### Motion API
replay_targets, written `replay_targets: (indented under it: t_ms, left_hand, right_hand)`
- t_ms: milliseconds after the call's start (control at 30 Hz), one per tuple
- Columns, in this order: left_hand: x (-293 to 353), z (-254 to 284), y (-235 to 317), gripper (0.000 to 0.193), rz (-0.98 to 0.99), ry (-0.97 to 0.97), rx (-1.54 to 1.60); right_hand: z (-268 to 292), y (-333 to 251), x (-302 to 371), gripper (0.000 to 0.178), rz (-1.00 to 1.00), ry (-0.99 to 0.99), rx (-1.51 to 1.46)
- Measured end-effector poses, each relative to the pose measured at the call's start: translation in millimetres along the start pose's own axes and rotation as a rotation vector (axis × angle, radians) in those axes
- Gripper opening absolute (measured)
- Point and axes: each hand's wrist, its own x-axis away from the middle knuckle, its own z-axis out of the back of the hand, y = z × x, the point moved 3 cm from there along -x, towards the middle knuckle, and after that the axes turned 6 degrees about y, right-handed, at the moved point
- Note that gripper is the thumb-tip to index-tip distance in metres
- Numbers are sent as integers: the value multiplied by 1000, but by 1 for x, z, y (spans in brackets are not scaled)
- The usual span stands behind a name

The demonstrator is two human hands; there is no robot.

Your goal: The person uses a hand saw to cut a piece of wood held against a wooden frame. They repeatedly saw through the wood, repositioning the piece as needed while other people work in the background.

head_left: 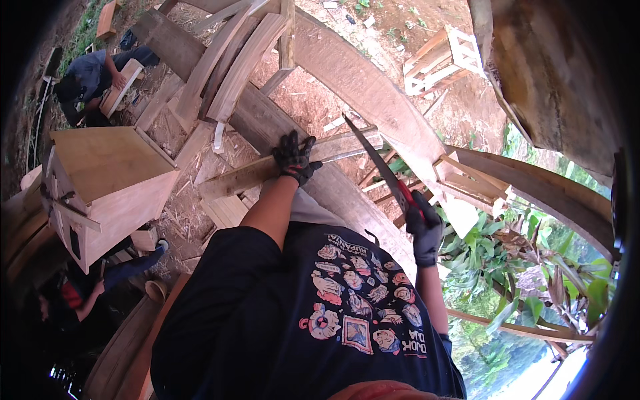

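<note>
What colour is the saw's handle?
Red and black, on the saw held by the right hand; head view.

Black gloves (294,157), red-handled saw (381,167), pale tan plank (267,170), navy printed shirt (320,313).

One view only: we look down from the head, fisheye, past our own dark shirt (300,320) to both gloved hands. The fingers (297,150) sit near mid-frame, fairly close. Beyond the fingers the ground and timber bend toward the dark rim.
</note>
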Motion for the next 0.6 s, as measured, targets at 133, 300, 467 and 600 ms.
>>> replay_targets:
  t_ms: [133,300,467,600]
  left_hand:
    - [2,3,-2,95,-26,36,12]
    - [1,11,-1,108,-20,51,-45]
    - [-26,8,5,108,-259,42,-10]
    - [-27,46,17,96,-326,32,-64]
  right_hand:
    - [33,54,92,43,-772,69,-837]
    - [-14,203,204,37,-1011,221,-839]
    - [-49,274,266,51,-1087,311,-78]
    - [-50,229,238,68,-1117,112,253]
